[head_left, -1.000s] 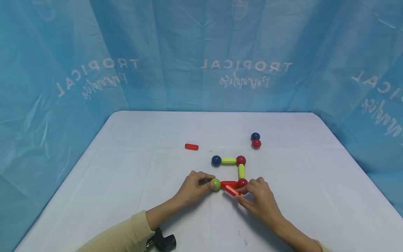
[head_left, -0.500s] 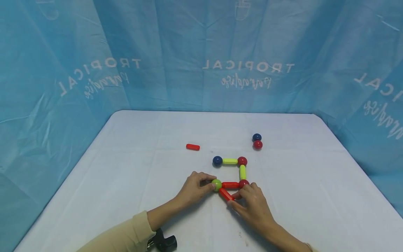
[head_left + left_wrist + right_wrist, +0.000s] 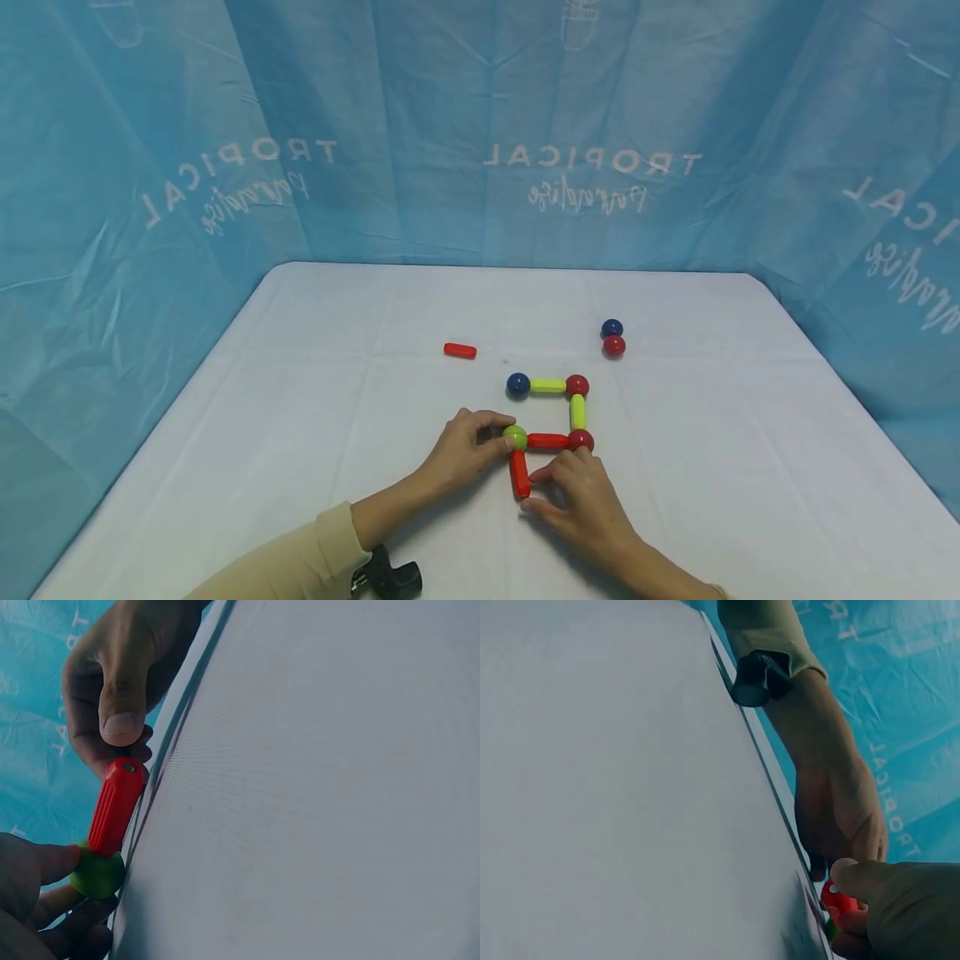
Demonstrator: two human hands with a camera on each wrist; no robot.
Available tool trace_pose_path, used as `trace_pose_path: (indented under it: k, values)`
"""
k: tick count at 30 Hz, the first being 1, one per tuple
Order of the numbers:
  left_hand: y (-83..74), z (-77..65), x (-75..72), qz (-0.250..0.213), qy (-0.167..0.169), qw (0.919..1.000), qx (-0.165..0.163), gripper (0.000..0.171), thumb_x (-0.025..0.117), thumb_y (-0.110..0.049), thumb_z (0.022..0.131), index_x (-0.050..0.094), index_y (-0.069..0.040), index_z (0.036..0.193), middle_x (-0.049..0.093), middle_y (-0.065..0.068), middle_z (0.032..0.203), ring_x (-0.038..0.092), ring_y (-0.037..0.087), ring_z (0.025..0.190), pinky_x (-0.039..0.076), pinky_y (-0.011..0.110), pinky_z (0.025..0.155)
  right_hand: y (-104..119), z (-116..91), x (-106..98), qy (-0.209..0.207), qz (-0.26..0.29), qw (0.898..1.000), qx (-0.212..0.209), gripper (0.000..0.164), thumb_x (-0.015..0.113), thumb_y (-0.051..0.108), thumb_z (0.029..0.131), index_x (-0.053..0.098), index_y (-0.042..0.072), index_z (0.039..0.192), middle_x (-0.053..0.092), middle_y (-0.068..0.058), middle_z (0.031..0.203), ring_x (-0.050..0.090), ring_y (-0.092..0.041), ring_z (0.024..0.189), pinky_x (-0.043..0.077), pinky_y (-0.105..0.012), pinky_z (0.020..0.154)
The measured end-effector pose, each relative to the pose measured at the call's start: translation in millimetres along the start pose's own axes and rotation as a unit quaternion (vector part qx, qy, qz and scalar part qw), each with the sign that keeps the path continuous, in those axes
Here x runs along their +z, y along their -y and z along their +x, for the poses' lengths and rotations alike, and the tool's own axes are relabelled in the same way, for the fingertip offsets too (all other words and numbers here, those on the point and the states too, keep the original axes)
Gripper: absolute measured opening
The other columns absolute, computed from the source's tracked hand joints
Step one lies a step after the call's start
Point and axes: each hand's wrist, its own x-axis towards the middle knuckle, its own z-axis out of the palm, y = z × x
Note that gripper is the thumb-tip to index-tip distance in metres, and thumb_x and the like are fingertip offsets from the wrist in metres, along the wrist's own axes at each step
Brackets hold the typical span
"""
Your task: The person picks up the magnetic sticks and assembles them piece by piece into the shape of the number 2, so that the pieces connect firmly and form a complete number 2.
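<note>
In the head view my left hand (image 3: pixel 474 443) pinches a green ball (image 3: pixel 516 437) between thumb and fingers. From that ball one red rod (image 3: pixel 549 441) runs right to a red ball (image 3: pixel 581 440). A second red rod (image 3: pixel 520 475) points from it towards me, its holed end showing in the left wrist view. My right hand (image 3: pixel 581 500) has thumb and index finger at this rod's near end. A yellow-green rod (image 3: pixel 577 412) leads up to another red ball (image 3: pixel 577 385), and a further yellow-green rod (image 3: pixel 548 386) joins that to a dark blue ball (image 3: pixel 518 384).
A loose red rod (image 3: pixel 460 351) lies behind and left of the linked pieces. At the back right, a dark blue ball (image 3: pixel 612 328) and a red ball (image 3: pixel 614 347) sit together. The white table (image 3: pixel 337 375) meets a blue curtain (image 3: pixel 480 225).
The right hand has swung the second red rod from slanting rightwards to pointing towards me, moving left and nearer. The left hand has stayed on the green ball.
</note>
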Motion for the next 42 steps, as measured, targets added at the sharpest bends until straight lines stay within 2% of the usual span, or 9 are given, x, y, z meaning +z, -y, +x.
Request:
trace_pose_path:
  k: [13,21,27,32,37,42]
  values:
    - [0.7,1.2,0.6,-0.003,-0.006,1.0000,0.005,0.029,0.066,-0.023,0.086,0.068,-0.012,0.113,0.066,0.002,0.097,0.044,0.015,0.083,0.034,0.023,0.069,4,-1,2,0.029,0.014,0.999,-0.004,0.030,0.084,0.025,0.066,0.071,0.021,0.094,0.058,0.016,0.087,0.039,0.002,0.086,0.039,-0.026,0.079]
    - [-0.5,1.0,0.0,0.000,-0.003,1.0000,0.003,0.028,0.064,-0.023,0.087,0.068,-0.013,0.114,0.066,0.000,0.097,0.045,0.015,0.085,0.035,0.023,0.070,-4,9,-17,0.010,0.034,0.999,0.013,0.025,0.083,0.025,0.070,0.070,0.022,0.091,0.061,0.017,0.088,0.044,-0.001,0.086,0.041,-0.027,0.078]
    - [-0.2,0.3,-0.3,-0.006,-0.001,1.0000,0.003,0.028,0.064,-0.021,0.087,0.068,-0.012,0.113,0.067,0.001,0.100,0.046,0.016,0.088,0.036,0.023,0.072,-36,35,-42,-0.035,0.035,0.998,0.041,0.025,0.078,0.023,0.076,0.072,0.016,0.099,0.065,0.006,0.093,0.049,-0.011,0.087,0.043,-0.031,0.075]
    - [1.9,0.4,0.1,-0.011,0.001,0.9999,0.003,0.028,0.065,-0.021,0.087,0.068,-0.012,0.113,0.066,0.000,0.101,0.046,0.016,0.088,0.035,0.023,0.072,-72,63,-53,-0.064,0.021,0.995,0.068,0.029,0.073,0.021,0.081,0.069,0.010,0.108,0.065,-0.007,0.102,0.053,-0.020,0.091,0.044,-0.035,0.075]
    - [2.7,0.6,0.6,-0.015,0.001,0.9999,0.004,0.027,0.065,-0.021,0.087,0.068,-0.013,0.113,0.067,0.000,0.101,0.045,0.014,0.088,0.035,0.023,0.072,-105,90,-58,-0.072,0.017,0.991,0.112,0.034,0.069,0.025,0.085,0.066,0.006,0.113,0.061,-0.013,0.108,0.052,-0.026,0.096,0.043,-0.035,0.076]
    - [1.8,0.9,0.1,-0.013,0.000,0.9999,0.003,0.027,0.064,-0.022,0.087,0.068,-0.013,0.113,0.067,0.000,0.101,0.045,0.014,0.088,0.035,0.023,0.072,-126,112,-60,-0.065,0.024,0.985,0.157,0.040,0.065,0.028,0.087,0.062,0.004,0.119,0.059,-0.017,0.113,0.049,-0.030,0.103,0.043,-0.040,0.079]
